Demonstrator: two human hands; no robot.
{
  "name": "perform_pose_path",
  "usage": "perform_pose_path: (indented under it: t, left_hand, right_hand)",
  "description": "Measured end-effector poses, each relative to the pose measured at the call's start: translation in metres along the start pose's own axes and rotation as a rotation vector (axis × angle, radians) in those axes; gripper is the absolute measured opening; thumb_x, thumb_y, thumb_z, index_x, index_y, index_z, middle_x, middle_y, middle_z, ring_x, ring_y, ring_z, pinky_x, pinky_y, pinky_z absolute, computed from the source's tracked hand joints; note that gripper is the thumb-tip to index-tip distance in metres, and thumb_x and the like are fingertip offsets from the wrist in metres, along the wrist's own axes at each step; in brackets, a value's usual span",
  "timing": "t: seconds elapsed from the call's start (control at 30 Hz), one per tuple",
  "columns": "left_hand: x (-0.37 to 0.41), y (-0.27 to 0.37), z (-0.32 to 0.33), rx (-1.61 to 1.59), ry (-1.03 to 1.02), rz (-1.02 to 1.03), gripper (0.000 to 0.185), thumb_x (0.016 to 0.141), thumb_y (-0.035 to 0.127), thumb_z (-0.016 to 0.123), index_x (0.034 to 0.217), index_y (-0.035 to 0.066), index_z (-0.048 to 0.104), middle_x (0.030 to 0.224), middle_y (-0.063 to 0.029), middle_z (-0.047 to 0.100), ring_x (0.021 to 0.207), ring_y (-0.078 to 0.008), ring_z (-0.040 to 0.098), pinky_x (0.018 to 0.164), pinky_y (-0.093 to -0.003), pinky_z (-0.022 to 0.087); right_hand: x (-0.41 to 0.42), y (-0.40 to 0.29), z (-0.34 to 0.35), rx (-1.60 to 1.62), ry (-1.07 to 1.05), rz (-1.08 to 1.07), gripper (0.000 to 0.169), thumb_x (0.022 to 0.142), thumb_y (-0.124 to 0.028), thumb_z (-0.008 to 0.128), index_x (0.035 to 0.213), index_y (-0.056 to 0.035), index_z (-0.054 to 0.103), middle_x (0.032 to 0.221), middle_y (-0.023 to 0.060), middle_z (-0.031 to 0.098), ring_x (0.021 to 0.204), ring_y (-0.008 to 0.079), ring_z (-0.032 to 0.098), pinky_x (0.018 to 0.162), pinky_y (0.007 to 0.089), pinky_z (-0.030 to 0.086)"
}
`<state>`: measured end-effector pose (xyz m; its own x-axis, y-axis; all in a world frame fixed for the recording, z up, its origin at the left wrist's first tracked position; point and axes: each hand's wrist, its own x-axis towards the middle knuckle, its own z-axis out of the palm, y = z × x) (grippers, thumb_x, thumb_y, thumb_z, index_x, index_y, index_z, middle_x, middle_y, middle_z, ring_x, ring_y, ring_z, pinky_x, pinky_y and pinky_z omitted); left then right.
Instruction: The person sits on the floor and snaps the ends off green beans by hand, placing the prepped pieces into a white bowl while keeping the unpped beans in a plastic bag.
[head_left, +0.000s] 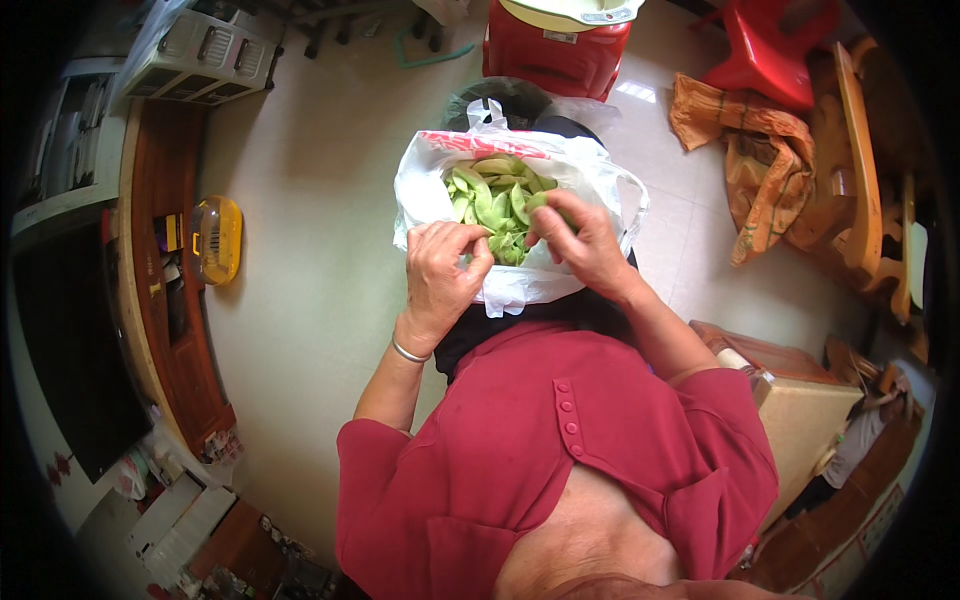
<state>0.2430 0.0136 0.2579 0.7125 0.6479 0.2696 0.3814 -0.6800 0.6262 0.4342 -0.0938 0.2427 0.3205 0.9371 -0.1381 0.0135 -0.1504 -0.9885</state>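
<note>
A white plastic bag (420, 187) with red print lies open on my lap, holding many flat green bean pods (480, 195). Over its near left rim is my left hand (447, 262), thumb and forefinger pinched on a small green piece at the fingertips. My right hand (574, 236) is above the right part of the bag, its fingers closed on a green bean pod (536, 202). A thin strand seems to run between the two hands. Lighter green scraps (510, 247) lie in the bag's near part, below the fingers.
Beyond the bag stands a dark bin with a liner (495, 94), then a red stool (555, 60) bearing a pale basin (577, 11). An orange woven sack (772, 165) and a red plastic chair (765, 52) are at right. A yellow case (217, 240) stands by the wooden cabinet (169, 300) at left.
</note>
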Motion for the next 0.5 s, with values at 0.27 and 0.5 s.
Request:
perform_pose_path:
  t: [0.27,0.5]
  left_hand:
    - [0.001,0.001,-0.006,0.059,-0.105,0.116,0.006,0.08,0.008,0.072,0.085,0.007,0.069,0.083,-0.005,0.067,0.086,-0.0231,0.064,0.084,-0.0379,0.042]
    - [0.03,-0.013,-0.007,0.157,-0.074,0.059,0.023,0.085,0.006,0.067,0.108,0.006,0.066,0.112,-0.0116,0.063,0.105,-0.0283,0.06,0.089,-0.0412,0.043]
  right_hand:
    - [0.004,-0.01,-0.039,0.479,0.177,0.063,0.027,0.107,-0.027,0.05,0.109,0.0001,0.057,0.086,0.0106,0.068,0.061,0.0105,0.058,0.059,0.0234,0.048]
    - [0.0,-0.002,-0.032,0.541,0.065,0.174,0.026,0.105,-0.029,0.052,0.107,-0.0041,0.058,0.082,0.0063,0.066,0.057,0.0074,0.05,0.052,0.0208,0.038]
